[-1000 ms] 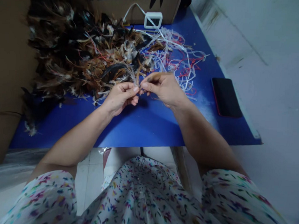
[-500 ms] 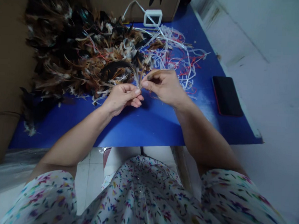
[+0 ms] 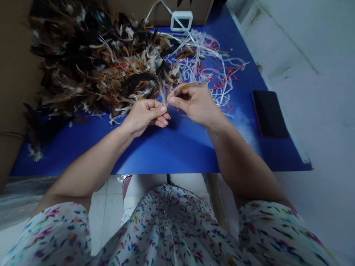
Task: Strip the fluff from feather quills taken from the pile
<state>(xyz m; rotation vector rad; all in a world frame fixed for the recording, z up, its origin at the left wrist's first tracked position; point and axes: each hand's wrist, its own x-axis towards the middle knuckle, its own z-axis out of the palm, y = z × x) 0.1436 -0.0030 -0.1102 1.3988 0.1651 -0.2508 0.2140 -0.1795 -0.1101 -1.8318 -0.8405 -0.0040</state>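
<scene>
Taking the spot where the fingertips meet as the clock's centre, the blue table (image 3: 170, 156) spreads all round, its bare strip at six o'clock giving both wrists room to work without dragging through loose plumes. The cardboard box (image 3: 160, 13) stands at twelve, and the heap of brown and black feathers (image 3: 94, 61) fills nine to eleven, close enough to the fingers that its tips could snag, so a small lift towards six would be sensible. A tangle of white and red strips (image 3: 209, 65) lies between one and two, beyond the right knuckles. The dark phone (image 3: 270, 114) is at three, well apart from the fingers, and the small white-framed device (image 3: 181, 21) is near twelve, just in front of the box. The right hand (image 3: 195, 104) comes in from four, thumb and forefinger brought together in a narrow pinch beside the plumes; whether a strand is caught in it is too small to tell. The left hand (image 3: 144, 113) comes in from eight, thumb and forefinger closed on the lower end of a small feather bunch (image 3: 163, 92), whose tips fan towards twelve. Good handling here probably means keeping that left pinch low and firm on the stems, with the right fingertips light and close to it, so the fine barbs stay uncrushed.
</scene>
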